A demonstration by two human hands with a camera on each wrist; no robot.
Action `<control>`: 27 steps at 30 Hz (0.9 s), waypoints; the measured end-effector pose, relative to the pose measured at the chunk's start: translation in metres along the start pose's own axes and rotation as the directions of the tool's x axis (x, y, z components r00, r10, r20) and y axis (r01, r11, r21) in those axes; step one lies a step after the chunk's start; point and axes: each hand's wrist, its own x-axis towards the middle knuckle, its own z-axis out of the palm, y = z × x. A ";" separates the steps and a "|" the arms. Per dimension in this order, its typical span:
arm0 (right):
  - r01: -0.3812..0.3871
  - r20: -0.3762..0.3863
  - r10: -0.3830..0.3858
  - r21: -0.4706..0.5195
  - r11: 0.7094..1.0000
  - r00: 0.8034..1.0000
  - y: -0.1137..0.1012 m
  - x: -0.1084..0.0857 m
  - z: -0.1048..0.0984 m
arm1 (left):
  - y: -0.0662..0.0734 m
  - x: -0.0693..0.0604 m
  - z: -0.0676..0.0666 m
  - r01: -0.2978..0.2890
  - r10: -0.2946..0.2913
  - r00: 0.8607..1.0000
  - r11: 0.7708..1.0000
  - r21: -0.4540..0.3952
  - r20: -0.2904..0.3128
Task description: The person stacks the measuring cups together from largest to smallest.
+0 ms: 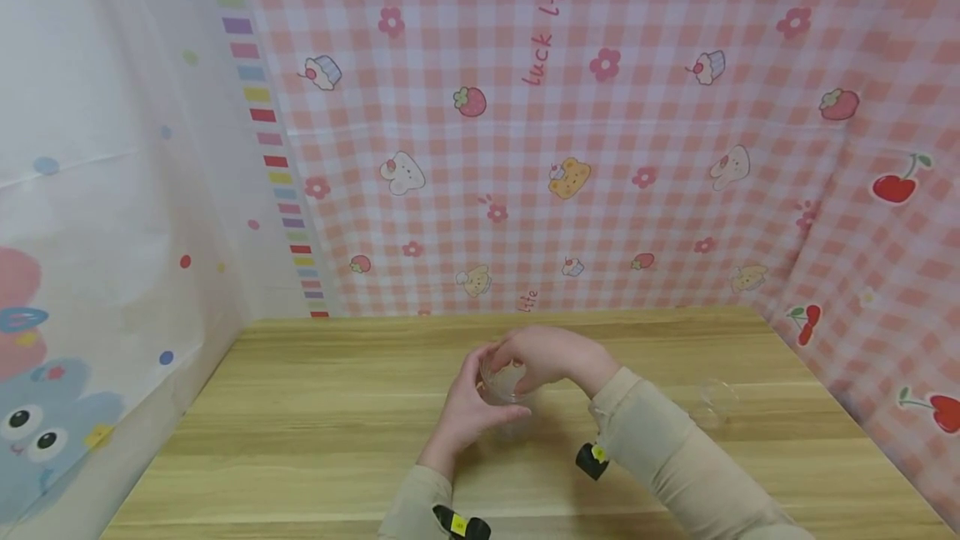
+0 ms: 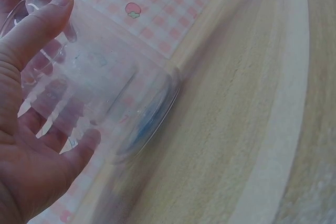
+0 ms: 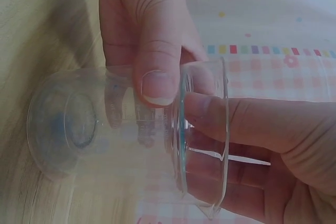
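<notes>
Left grip [image 1: 468, 417] round beaker [image 2: 115, 72], probably

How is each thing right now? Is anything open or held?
Clear beaker: held, mouth open.
Left hand: curled round the beaker.
Right hand: fingers in the beaker's mouth; its grip is unclear.
Other clear item: resting on the table, untouched.

Colourless vessel [image 2: 115, 72], pink-checked backdrop [image 1: 510, 144], beige sleeves [image 1: 667, 444]

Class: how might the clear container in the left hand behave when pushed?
The clear container is probably stiff: its wall shows no dent where the left hand grips it. Its smooth, shiny wall may slip. Laid sideways, its round body could roll.
</notes>
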 end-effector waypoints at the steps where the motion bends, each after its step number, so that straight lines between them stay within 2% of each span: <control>1: -0.001 0.000 0.001 0.001 1.000 1.000 -0.001 0.000 0.000 | 0.000 0.000 0.000 -0.001 0.001 1.000 1.000 0.000 0.000; 7: -0.009 -0.007 0.008 -0.015 1.000 1.000 -0.002 0.000 0.000 | 0.000 0.000 0.000 -0.004 0.004 1.000 1.000 0.002 0.002; 11: 0.017 -0.009 -0.017 -0.014 1.000 1.000 -0.001 0.001 0.002 | 0.000 0.000 0.000 -0.016 0.016 1.000 1.000 -0.002 0.003; 21: 0.050 -0.029 -0.049 0.035 0.998 0.998 0.006 0.002 0.007 | -0.002 0.002 0.000 -0.019 0.019 1.000 1.000 0.000 0.016; 27: 0.068 -0.077 -0.062 0.077 0.995 0.995 0.006 0.000 0.008 | -0.025 0.008 0.002 -0.013 0.013 1.000 1.000 0.005 -0.001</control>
